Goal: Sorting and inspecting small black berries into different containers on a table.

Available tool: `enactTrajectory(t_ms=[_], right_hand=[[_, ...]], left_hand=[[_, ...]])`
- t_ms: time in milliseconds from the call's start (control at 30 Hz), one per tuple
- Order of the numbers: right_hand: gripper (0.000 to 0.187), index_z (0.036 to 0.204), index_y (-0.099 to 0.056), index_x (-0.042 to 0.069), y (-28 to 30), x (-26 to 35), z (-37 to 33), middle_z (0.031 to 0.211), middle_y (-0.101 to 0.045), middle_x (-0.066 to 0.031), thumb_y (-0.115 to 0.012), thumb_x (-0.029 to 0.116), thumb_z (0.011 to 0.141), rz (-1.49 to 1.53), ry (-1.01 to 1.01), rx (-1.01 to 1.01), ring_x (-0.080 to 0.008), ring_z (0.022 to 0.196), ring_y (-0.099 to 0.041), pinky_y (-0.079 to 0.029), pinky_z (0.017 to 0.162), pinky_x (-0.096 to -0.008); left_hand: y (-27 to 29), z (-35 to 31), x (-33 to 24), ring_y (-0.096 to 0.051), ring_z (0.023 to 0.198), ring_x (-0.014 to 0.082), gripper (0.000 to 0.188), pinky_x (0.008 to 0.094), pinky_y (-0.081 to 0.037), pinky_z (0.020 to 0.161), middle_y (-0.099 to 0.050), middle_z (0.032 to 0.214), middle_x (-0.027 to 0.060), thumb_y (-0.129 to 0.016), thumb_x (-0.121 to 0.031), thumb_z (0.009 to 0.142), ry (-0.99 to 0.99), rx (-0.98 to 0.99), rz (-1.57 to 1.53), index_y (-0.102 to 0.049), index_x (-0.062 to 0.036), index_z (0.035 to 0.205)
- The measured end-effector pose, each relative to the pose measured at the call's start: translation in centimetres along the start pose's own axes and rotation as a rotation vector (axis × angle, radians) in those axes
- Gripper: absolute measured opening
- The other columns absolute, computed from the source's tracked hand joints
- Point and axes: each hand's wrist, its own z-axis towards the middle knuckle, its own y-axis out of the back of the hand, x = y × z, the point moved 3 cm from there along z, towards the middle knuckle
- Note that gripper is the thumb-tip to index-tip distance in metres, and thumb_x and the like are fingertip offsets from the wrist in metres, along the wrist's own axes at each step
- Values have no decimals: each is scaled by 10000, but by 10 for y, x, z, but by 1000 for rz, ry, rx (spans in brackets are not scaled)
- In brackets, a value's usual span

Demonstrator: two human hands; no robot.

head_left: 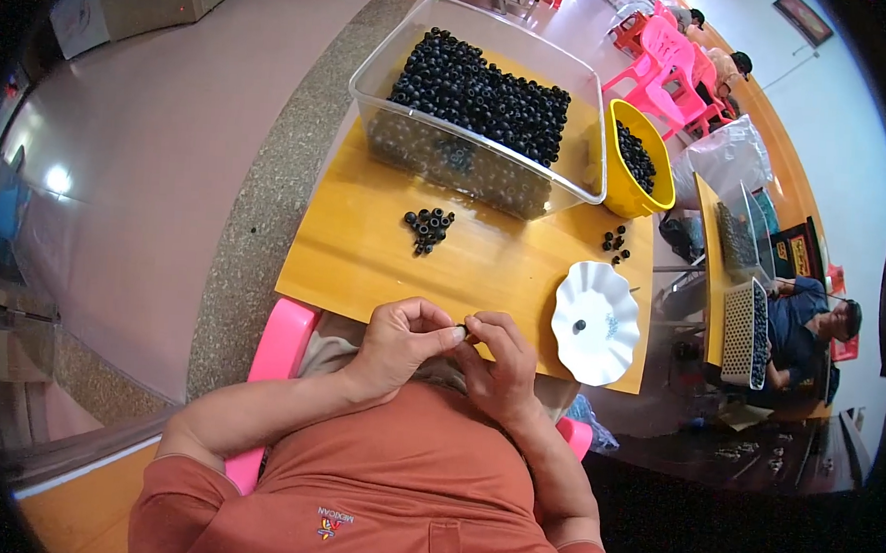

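Observation:
Close to my body at the table's near edge, my left hand (pixel 399 344) and my right hand (pixel 501 368) meet fingertip to fingertip. Both pinch a small black piece (pixel 464 329), mostly hidden by the fingers. Beyond them, a loose pile of black, bead-like round pieces (pixel 429 230) lies on the wooden table (pixel 349 257); several show a hole. A smaller group of them (pixel 617 244) sits farther right. To the right of my right hand is a white plate with a scalloped rim (pixel 615 338), one black piece (pixel 580 325) on it.
A large clear plastic bin (pixel 470 143) full of black pieces stands at the table's far side. Beside it is a yellow tub (pixel 622 198) with more. At right, another person (pixel 801 320) sits by a white perforated basket (pixel 739 332). Pink chairs (pixel 664 68) stand farther back.

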Motion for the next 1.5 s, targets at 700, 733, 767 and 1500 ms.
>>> enactTrajectory(t_ms=[700, 733, 767, 1500], right_hand=[[293, 981, -612, -1, 2, -6, -2, 886, -633, -176, -736, -4, 715, 102, -112, -71, -298, 744, -646, -523, 627, -336], [284, 971, -613, -3, 3, -4, -1, 871, -631, -173, -728, -12, 711, 99, -92, -65, -297, 735, -643, -519, 619, -338], [276, 961, -614, -5, 4, -3, 1, 856, -628, -169, -721, -19, 708, 96, -71, -60, -295, 725, -639, -514, 611, -340], [329, 915, -636, 23, 9, -7, 3, 847, -647, -141, -766, 10, 613, 52, 46, -37, -273, 711, -636, -508, 597, -333]], left_hand=[[-2, 0, -3, -643, 807, 125, 91, 247, -544, 739, -672, 887, 72, -668, 13, 841, 52, 42, -90, -650, 7, 930], [-2, 0, -2, -643, 807, 125, 91, 247, -544, 739, -672, 887, 72, -668, 13, 841, 52, 43, -91, -650, 7, 930], [-2, 1, -1, -642, 808, 123, 94, 246, -542, 741, -674, 889, 73, -670, 12, 839, 56, 46, -82, -653, 8, 931], [-2, 1, 1, -635, 796, 109, 95, 229, -537, 730, -670, 885, 71, -666, 14, 843, 77, 68, -27, -645, 13, 936]])
